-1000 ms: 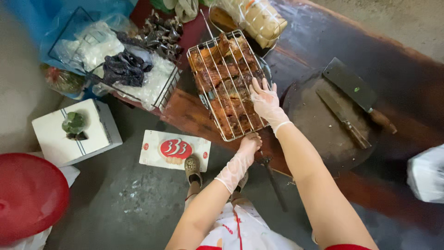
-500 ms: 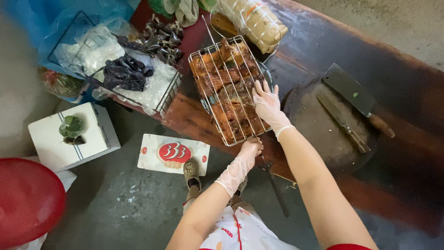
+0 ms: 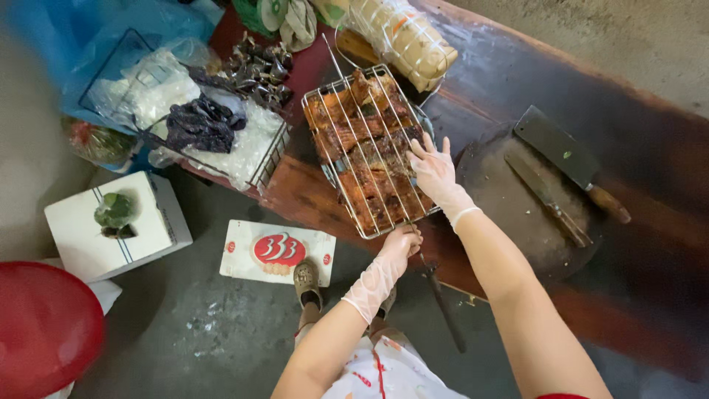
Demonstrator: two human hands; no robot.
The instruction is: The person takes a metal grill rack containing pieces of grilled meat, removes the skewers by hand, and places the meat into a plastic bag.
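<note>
A wire grill basket [image 3: 334, 140] clamped around browned grilled meat [image 3: 369, 159] lies on the dark wooden table [image 3: 487, 81]. My right hand [image 3: 433, 171], in a thin clear glove, rests flat with fingers spread on the basket's right side. My left hand [image 3: 399, 244], also gloved, is closed at the basket's near edge, where its long handle [image 3: 443, 304] starts and runs toward me.
A round dark chopping block [image 3: 509, 222] with a cleaver [image 3: 569, 161] and a knife [image 3: 546, 196] sits right of the basket. A wire tray with plastic bags [image 3: 214, 140], a white box [image 3: 111, 225], a red stool [image 3: 40, 329] and a flat carton [image 3: 277, 251] are on the left.
The view has shifted slightly. Both hands stay on the basket, the right one still spread on its wires.
</note>
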